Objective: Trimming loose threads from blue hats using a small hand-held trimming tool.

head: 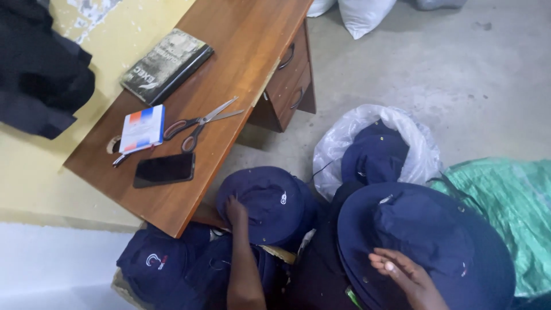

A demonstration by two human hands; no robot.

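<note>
I'm in a small garment workroom: a wooden desk [241, 51] with scissors [201, 123], bare concrete floor [459, 69], navy hats [267, 204] piled around, some bagged [376, 146]
</note>
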